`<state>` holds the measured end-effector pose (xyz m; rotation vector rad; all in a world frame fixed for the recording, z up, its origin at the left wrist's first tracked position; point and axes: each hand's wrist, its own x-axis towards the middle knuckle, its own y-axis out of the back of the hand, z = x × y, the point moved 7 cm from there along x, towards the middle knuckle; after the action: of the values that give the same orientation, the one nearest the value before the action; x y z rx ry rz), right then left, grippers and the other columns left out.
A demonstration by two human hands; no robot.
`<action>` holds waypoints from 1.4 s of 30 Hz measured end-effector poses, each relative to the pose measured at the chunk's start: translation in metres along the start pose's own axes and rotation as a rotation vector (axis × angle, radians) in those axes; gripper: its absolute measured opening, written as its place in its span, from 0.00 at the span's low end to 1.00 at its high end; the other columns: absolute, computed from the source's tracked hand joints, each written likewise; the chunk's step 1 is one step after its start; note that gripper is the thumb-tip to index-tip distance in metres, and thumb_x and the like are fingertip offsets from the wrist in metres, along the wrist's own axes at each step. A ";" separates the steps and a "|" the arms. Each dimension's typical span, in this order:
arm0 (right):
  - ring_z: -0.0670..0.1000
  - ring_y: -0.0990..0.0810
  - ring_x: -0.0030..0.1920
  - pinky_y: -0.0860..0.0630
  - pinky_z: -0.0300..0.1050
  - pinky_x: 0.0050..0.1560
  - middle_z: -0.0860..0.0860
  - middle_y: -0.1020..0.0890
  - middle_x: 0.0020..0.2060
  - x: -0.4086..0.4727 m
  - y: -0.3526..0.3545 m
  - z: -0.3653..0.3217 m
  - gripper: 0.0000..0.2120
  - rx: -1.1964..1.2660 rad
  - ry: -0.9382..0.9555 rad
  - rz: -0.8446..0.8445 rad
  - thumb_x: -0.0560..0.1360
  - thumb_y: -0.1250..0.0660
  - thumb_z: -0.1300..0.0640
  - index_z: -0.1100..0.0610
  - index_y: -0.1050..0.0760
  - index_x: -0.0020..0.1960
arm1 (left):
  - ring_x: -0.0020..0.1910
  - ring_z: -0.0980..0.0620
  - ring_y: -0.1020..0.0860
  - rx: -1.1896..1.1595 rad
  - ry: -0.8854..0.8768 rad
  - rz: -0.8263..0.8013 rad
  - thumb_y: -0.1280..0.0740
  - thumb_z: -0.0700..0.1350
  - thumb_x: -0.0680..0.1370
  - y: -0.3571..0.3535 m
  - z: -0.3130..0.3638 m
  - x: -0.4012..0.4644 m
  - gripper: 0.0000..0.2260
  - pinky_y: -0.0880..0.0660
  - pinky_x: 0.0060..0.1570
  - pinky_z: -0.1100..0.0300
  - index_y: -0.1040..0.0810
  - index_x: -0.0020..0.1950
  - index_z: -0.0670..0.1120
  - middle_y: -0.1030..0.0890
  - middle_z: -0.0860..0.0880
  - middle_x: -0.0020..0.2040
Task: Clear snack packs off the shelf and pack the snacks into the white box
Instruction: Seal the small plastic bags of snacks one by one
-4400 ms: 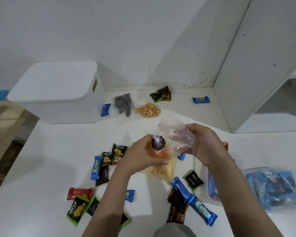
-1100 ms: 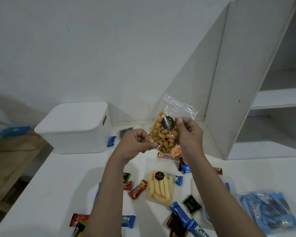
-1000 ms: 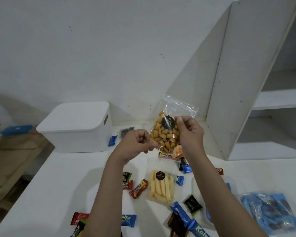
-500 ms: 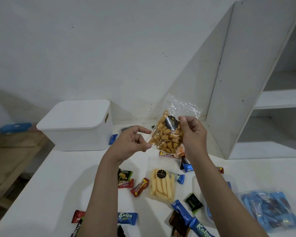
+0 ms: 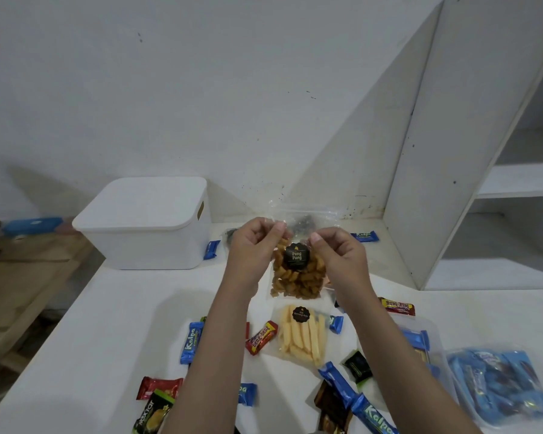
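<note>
I hold a clear bag of brown fried snacks with a black round label upright above the table. My left hand pinches its top left edge and my right hand pinches its top right edge. Under it lies a clear bag of pale yellow sticks. The white box stands lid-on at the back left. Several small wrapped snacks lie scattered on the white table, among them a blue Kalpa bar and a red Beng-Beng.
A white shelf unit rises at the right, its visible shelves bare. A clear bag of blue packs lies at the right front. Another blue pack sits near the wall. A wooden bench stands left of the table.
My left hand let go of the brown snack bag for a moment, then took its top left edge again. The bag has dropped lower and now hangs straight between both hands.
</note>
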<state>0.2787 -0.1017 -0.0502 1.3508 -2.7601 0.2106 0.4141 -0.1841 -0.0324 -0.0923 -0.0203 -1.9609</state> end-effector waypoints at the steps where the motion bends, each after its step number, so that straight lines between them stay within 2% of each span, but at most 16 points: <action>1: 0.45 0.19 0.41 0.22 0.36 0.40 0.50 0.17 0.39 0.000 0.001 0.000 0.02 0.039 -0.010 0.011 0.76 0.33 0.61 0.56 0.22 0.46 | 0.40 0.52 0.20 0.004 -0.012 0.007 0.33 0.42 0.77 0.001 -0.001 0.000 0.06 0.24 0.39 0.61 0.21 0.40 0.46 0.16 0.49 0.38; 3: 0.49 0.17 0.46 0.20 0.40 0.43 0.54 0.17 0.44 0.002 0.004 -0.001 0.05 0.103 -0.022 0.036 0.74 0.31 0.60 0.55 0.23 0.49 | 0.40 0.53 0.20 0.054 -0.026 -0.019 0.33 0.41 0.77 0.000 -0.003 -0.002 0.07 0.25 0.39 0.62 0.21 0.39 0.46 0.16 0.49 0.38; 5: 0.52 0.17 0.46 0.19 0.42 0.42 0.57 0.18 0.47 0.004 0.007 -0.007 0.06 0.122 -0.007 0.071 0.74 0.30 0.60 0.54 0.22 0.50 | 0.39 0.56 0.20 0.095 -0.026 -0.059 0.32 0.40 0.76 -0.001 -0.004 -0.004 0.04 0.25 0.39 0.64 0.20 0.42 0.44 0.16 0.49 0.38; 8: 0.52 0.17 0.41 0.20 0.39 0.37 0.59 0.17 0.43 0.003 0.010 -0.015 0.05 0.156 0.031 0.119 0.73 0.30 0.64 0.56 0.21 0.46 | 0.39 0.54 0.18 0.027 -0.027 -0.085 0.33 0.38 0.77 -0.003 -0.001 -0.006 0.04 0.24 0.38 0.66 0.21 0.47 0.38 0.16 0.46 0.39; 13: 0.48 0.16 0.38 0.19 0.40 0.38 0.53 0.16 0.37 -0.002 0.008 -0.017 0.06 0.169 0.044 0.090 0.72 0.29 0.65 0.56 0.21 0.45 | 0.40 0.53 0.16 0.010 -0.083 -0.041 0.33 0.40 0.77 0.004 0.008 -0.008 0.04 0.22 0.43 0.61 0.20 0.44 0.44 0.15 0.48 0.38; 19: 0.50 0.16 0.38 0.20 0.40 0.39 0.56 0.16 0.39 -0.005 0.005 -0.020 0.06 0.193 0.053 0.076 0.71 0.28 0.65 0.56 0.21 0.46 | 0.41 0.50 0.16 -0.047 -0.098 0.018 0.33 0.40 0.77 0.012 0.008 -0.013 0.04 0.20 0.44 0.59 0.19 0.42 0.46 0.15 0.49 0.37; 23: 0.49 0.17 0.37 0.19 0.40 0.39 0.56 0.17 0.39 -0.008 0.005 -0.021 0.07 0.200 0.056 0.095 0.71 0.28 0.65 0.56 0.21 0.45 | 0.42 0.51 0.16 -0.031 -0.099 -0.002 0.35 0.38 0.78 0.013 0.008 -0.016 0.06 0.20 0.44 0.59 0.20 0.44 0.44 0.15 0.50 0.37; 26: 0.50 0.17 0.38 0.19 0.42 0.39 0.56 0.17 0.39 -0.008 0.003 -0.019 0.07 0.179 0.050 0.085 0.71 0.28 0.65 0.55 0.21 0.45 | 0.41 0.51 0.16 0.015 -0.123 0.048 0.36 0.38 0.78 0.014 0.008 -0.017 0.07 0.20 0.42 0.60 0.21 0.43 0.44 0.16 0.50 0.37; 30: 0.49 0.19 0.41 0.20 0.44 0.44 0.52 0.17 0.39 -0.007 0.001 -0.018 0.08 0.037 0.091 0.070 0.70 0.26 0.62 0.52 0.21 0.45 | 0.41 0.48 0.18 0.123 -0.205 0.139 0.36 0.38 0.78 0.018 0.010 -0.021 0.06 0.20 0.46 0.58 0.22 0.42 0.43 0.17 0.46 0.37; 33: 0.43 0.19 0.42 0.24 0.35 0.44 0.45 0.17 0.41 -0.008 -0.001 -0.024 0.08 -0.185 0.160 0.043 0.70 0.26 0.57 0.48 0.22 0.46 | 0.38 0.58 0.20 0.251 -0.237 0.147 0.37 0.38 0.78 0.018 0.012 -0.023 0.07 0.22 0.43 0.65 0.25 0.41 0.45 0.19 0.50 0.35; 36: 0.40 0.20 0.45 0.28 0.25 0.43 0.42 0.18 0.43 -0.008 -0.012 -0.029 0.09 -0.436 0.210 -0.092 0.71 0.27 0.52 0.50 0.21 0.50 | 0.37 0.59 0.21 0.318 -0.249 0.113 0.37 0.39 0.78 0.014 0.013 -0.023 0.07 0.22 0.41 0.62 0.26 0.40 0.46 0.19 0.51 0.36; 39: 0.39 0.21 0.45 0.28 0.29 0.44 0.42 0.18 0.41 -0.006 -0.019 -0.031 0.08 -0.559 0.232 -0.179 0.72 0.28 0.51 0.53 0.19 0.48 | 0.39 0.54 0.20 0.345 -0.275 0.089 0.37 0.38 0.78 0.009 0.016 -0.025 0.07 0.23 0.41 0.64 0.26 0.41 0.45 0.19 0.48 0.37; 42: 0.38 0.22 0.41 0.29 0.27 0.40 0.43 0.19 0.37 -0.004 -0.018 -0.035 0.05 -0.558 0.237 -0.167 0.72 0.29 0.53 0.54 0.19 0.42 | 0.39 0.58 0.20 0.373 -0.319 0.068 0.37 0.37 0.78 0.005 0.020 -0.026 0.06 0.25 0.41 0.69 0.26 0.41 0.45 0.19 0.50 0.38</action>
<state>0.2952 -0.1042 -0.0144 1.2842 -2.2517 -0.3580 0.4296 -0.1606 -0.0141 -0.1569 -0.5816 -1.8260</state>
